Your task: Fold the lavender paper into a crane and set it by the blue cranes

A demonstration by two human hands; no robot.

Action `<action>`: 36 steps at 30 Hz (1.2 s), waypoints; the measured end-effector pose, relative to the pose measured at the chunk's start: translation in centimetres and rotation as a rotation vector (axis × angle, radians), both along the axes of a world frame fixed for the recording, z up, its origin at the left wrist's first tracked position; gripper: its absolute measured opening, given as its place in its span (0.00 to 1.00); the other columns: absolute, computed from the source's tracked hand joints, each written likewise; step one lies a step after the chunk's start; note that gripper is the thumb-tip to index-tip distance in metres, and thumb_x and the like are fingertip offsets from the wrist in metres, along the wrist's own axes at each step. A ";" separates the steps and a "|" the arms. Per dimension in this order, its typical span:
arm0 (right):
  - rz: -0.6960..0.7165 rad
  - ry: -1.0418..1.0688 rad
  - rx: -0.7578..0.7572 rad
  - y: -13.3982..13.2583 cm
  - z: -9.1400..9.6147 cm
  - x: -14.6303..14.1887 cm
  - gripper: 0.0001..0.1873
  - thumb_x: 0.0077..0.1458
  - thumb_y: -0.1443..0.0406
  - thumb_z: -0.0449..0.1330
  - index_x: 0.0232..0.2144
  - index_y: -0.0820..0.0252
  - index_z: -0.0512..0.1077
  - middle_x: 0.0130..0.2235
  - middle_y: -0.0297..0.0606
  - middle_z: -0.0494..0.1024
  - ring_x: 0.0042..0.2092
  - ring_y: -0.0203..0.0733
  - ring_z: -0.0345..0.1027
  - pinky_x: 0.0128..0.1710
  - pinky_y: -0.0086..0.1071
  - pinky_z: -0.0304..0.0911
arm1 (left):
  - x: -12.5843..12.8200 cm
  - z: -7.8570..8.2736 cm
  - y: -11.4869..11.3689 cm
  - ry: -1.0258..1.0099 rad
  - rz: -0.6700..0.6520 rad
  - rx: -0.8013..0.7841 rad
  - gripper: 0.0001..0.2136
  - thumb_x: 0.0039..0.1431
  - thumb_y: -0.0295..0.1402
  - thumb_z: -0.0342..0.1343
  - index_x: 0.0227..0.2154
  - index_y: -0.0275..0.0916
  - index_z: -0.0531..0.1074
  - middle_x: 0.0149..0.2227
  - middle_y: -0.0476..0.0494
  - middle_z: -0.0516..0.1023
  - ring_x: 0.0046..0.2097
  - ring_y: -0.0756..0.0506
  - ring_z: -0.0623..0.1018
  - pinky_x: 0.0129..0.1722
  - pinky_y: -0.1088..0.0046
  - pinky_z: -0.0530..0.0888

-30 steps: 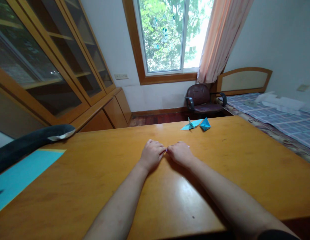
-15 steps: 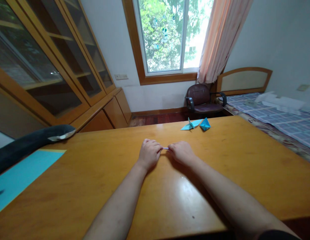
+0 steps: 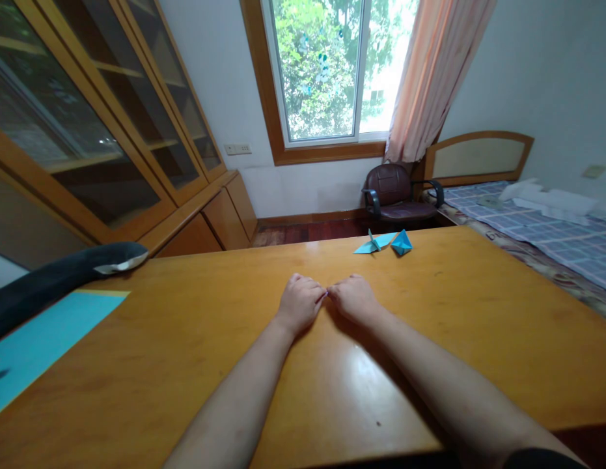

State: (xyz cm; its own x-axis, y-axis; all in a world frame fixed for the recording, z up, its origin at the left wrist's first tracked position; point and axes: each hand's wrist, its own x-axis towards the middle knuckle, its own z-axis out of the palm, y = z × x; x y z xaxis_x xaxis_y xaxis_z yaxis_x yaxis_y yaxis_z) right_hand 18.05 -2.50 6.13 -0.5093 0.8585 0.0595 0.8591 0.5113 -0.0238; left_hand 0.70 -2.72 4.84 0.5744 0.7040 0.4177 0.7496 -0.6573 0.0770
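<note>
My left hand [image 3: 303, 301] and my right hand [image 3: 354, 296] meet above the middle of the desk, knuckles up, fingers curled in a pinch. Between their fingertips shows a tiny bit of a purple paper [image 3: 326, 294]; the rest of it is hidden inside the hands. Beyond my right hand, close to the far edge, lie two folded paper pieces: a light blue paper crane [image 3: 374, 243] with spread wings and a darker blue folded paper shape [image 3: 401, 243].
A wooden desk [image 3: 185, 352] spans the view. At left lie a turquoise sheet [image 3: 53, 345] with a yellow edge and a dark plush-like object [image 3: 63, 280]. Behind stand a glass-door cabinet [image 3: 102, 150], an office chair [image 3: 395, 195] and a bed [image 3: 532, 221].
My left hand has shifted slightly right, up against my right hand. The pale purple strip visible between them has shrunk to a small spot.
</note>
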 end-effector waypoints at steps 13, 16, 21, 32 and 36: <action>-0.028 -0.017 0.016 0.4 -0.2 1.0 0.14 0.60 0.64 0.51 0.33 0.57 0.77 0.35 0.42 0.82 0.38 0.43 0.75 0.39 0.33 0.54 | -0.7 -0.3 0.4 -0.001 0.056 0.012 0.09 0.60 0.30 0.52 0.26 0.40 0.74 0.29 0.44 0.78 0.36 0.44 0.73 0.40 0.63 0.61; -0.043 -0.039 -0.003 0.6 0.0 1.6 0.16 0.62 0.63 0.49 0.34 0.56 0.77 0.36 0.43 0.82 0.38 0.43 0.75 0.38 0.33 0.54 | -1.2 -0.2 0.6 -0.006 0.078 0.011 0.09 0.60 0.31 0.52 0.27 0.40 0.75 0.29 0.44 0.78 0.36 0.44 0.73 0.40 0.63 0.61; -0.027 -0.021 0.003 0.9 -0.2 2.4 0.17 0.63 0.62 0.48 0.35 0.56 0.77 0.36 0.43 0.82 0.37 0.43 0.74 0.37 0.33 0.55 | -1.6 0.0 0.7 -0.012 0.096 0.004 0.08 0.60 0.32 0.52 0.28 0.41 0.75 0.30 0.44 0.79 0.37 0.44 0.74 0.40 0.63 0.61; 0.000 0.200 -0.047 1.1 -0.9 1.9 0.18 0.64 0.55 0.49 0.40 0.58 0.75 0.38 0.43 0.81 0.37 0.42 0.73 0.34 0.30 0.57 | 0.1 0.1 0.0 0.032 0.048 -0.108 0.10 0.64 0.34 0.48 0.36 0.42 0.75 0.34 0.43 0.81 0.35 0.44 0.77 0.37 0.66 0.64; 0.018 0.542 -0.104 1.5 -2.0 2.4 0.12 0.57 0.62 0.57 0.42 0.59 0.74 0.37 0.40 0.81 0.37 0.39 0.73 0.35 0.28 0.61 | 0.1 0.0 -0.1 -0.010 0.117 -0.163 0.11 0.64 0.35 0.48 0.44 0.43 0.74 0.40 0.43 0.81 0.38 0.43 0.78 0.37 0.68 0.67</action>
